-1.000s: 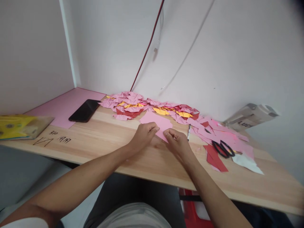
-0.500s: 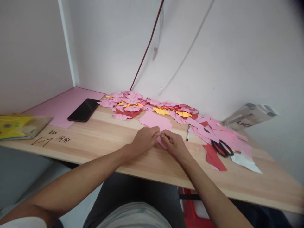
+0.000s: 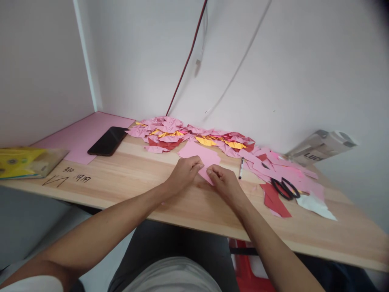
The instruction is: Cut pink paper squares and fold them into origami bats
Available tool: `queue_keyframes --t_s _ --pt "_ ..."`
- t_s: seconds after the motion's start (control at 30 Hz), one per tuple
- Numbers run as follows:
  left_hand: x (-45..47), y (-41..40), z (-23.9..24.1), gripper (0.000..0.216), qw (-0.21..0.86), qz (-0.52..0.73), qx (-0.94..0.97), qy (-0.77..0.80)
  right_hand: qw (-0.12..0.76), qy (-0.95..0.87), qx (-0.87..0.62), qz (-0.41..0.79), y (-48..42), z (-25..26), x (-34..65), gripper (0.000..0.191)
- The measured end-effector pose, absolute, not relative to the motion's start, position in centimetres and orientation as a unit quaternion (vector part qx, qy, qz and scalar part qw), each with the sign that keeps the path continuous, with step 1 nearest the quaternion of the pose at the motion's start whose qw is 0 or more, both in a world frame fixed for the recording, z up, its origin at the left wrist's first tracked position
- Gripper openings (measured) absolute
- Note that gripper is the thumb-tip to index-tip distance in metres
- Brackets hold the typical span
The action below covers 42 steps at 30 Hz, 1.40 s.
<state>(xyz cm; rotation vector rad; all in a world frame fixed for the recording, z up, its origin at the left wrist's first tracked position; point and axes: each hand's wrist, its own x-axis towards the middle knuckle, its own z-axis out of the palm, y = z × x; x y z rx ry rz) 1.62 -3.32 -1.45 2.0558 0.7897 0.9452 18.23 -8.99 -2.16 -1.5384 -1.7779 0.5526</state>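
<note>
Over the wooden tabletop (image 3: 182,209), left hand (image 3: 186,172) and right hand (image 3: 225,180), fingertips pinched closed, grip a small pink paper piece (image 3: 205,175) between them. Just beyond, pink paper sheets (image 3: 197,151); marker pen (image 3: 241,168) to the right. Farther, along the wall (image 3: 146,61), folded paper pile (image 3: 170,123).

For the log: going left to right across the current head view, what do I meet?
Yellow packet → black phone → left hand → right hand → marker pen → black-handled scissors → white paper scrap.
</note>
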Motion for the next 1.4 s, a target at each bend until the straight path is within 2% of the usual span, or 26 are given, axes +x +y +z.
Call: queue_keyframes --t_s 0.3,0.53,0.73,0.87,1.03,1.13,1.3,1.4 --pt "1.5 -2.9 -1.4 0.021 0.402 0.365 0.781 0.309 0.371 -0.673 -0.592 0.243 -8.8 -2.2 18.6 0.023" --pt "1.2 -2.9 -1.5 0.021 0.455 0.346 0.759 0.312 0.399 -0.636 -0.606 0.263 -8.3 -2.5 19.2 0.028" --pt "0.9 -3.4 -0.7 0.048 0.378 0.36 0.793 0.313 0.41 -0.623 -0.605 0.278 -8.3 -2.6 19.3 0.027" --pt "0.7 -3.2 -0.8 0.046 0.373 0.362 0.792 0.32 0.41 -0.625 -0.591 0.303 -8.5 -2.5 19.1 0.025" --pt "0.8 -2.6 -1.3 0.046 0.408 0.366 0.769 0.33 0.41 -0.627 -0.579 0.322 -8.6 -2.5 18.8 0.022" --pt "0.9 -2.3 -1.5 0.039 0.435 0.378 0.746 0.333 0.404 -0.632 -0.576 0.326 -8.6 -2.4 18.7 0.02" --pt "1.0 -1.9 -1.5 0.016 0.549 0.413 0.66 0.306 0.393 -0.641 -0.57 0.333 -8.8 -2.3 18.4 0.017" --pt "1.0 -1.9 -1.5 0.018 0.593 0.418 0.62 0.297 0.406 -0.638 -0.561 0.338 -8.8 -2.4 18.2 0.02"
